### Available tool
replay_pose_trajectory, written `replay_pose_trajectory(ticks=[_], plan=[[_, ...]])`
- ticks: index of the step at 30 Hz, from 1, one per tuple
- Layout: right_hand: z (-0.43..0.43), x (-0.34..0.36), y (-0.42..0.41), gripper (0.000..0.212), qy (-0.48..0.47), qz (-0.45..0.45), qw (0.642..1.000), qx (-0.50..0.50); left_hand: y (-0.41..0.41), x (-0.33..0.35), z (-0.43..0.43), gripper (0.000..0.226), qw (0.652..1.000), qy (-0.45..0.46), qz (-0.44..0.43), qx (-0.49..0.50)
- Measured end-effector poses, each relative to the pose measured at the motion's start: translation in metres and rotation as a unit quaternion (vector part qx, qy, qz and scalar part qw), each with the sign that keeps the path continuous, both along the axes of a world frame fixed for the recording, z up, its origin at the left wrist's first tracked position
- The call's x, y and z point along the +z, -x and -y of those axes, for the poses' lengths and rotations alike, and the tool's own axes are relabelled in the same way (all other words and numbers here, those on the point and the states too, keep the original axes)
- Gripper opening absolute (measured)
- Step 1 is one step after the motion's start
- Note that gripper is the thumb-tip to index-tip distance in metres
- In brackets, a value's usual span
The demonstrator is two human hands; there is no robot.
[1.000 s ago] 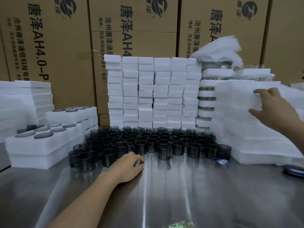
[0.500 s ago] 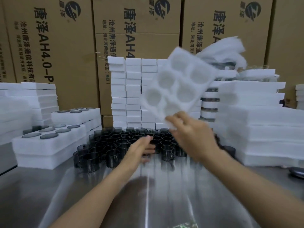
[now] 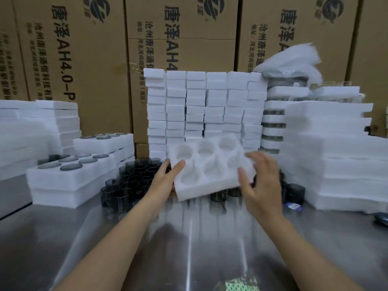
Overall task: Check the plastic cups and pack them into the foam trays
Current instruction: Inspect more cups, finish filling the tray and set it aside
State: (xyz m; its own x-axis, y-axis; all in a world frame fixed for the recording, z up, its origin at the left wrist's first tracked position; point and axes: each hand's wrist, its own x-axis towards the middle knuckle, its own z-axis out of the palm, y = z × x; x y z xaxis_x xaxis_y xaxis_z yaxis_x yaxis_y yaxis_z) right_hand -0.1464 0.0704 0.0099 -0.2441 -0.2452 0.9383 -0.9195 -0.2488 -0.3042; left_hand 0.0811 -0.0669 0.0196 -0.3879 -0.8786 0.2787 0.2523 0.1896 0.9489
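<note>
Backdrop: brown cardboard boxes (image 3: 94, 59) with printed lettering fill the whole view behind the cups (image 3: 134, 179), so I'm using that crowd of dark see-through cups as my landmark.
Surface: shiny steel table (image 3: 63, 238); the cups stand on it, packed close together.
Left hand: my left hand (image 3: 165, 181) comes in low over the near edge of the cups, forearm angled up and to the right. Its thumb lies across the top of the foam tray (image 3: 214, 158) and its fingers are tucked underneath, so it's grasping the tray's left end.
Right hand: my right hand (image 3: 262, 185) is over the right half of the cups with its back toward me. The thumb presses on the tray's near right corner and the fingers spread round the right end. It's a bit blurry, but it reads as grasping the tray.
Foam tray: white, held in the air just above the cups, not touching the table.
Tray facing: six round pockets, two rows of three, open side up and tipped toward me, far edge higher.
Tray long axis: runs left to right across the cups, right end a touch higher.
Left of the cups: filled trays (image 3: 69, 179), stacked, dark cup rims showing in the pockets.
Behind the cups: wall of white foam blocks (image 3: 205, 108).
Right of the cups: tall stack of empty trays (image 3: 336, 164).
</note>
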Motion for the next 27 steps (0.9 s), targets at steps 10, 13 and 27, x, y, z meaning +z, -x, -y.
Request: replay_pose_trajectory(ticks=[10, 13, 27], plan=[[-0.002, -0.012, 0.058, 0.052, -0.362, 0.449, 0.784, 0.23, -0.02, -0.02, 0.017, 0.05, 0.937, -0.054, 0.315, -0.14], [-0.001, -0.013, 0.058, 0.037, -0.305, 0.478, 0.791, 0.23, -0.016, -0.019, 0.02, 0.04, 0.916, 0.069, 0.388, -0.075], [-0.001, -0.014, 0.046, 0.02, -0.286, 0.443, 0.803, 0.279, -0.007, -0.023, 0.019, 0.02, 0.891, 0.24, 0.34, 0.18]])
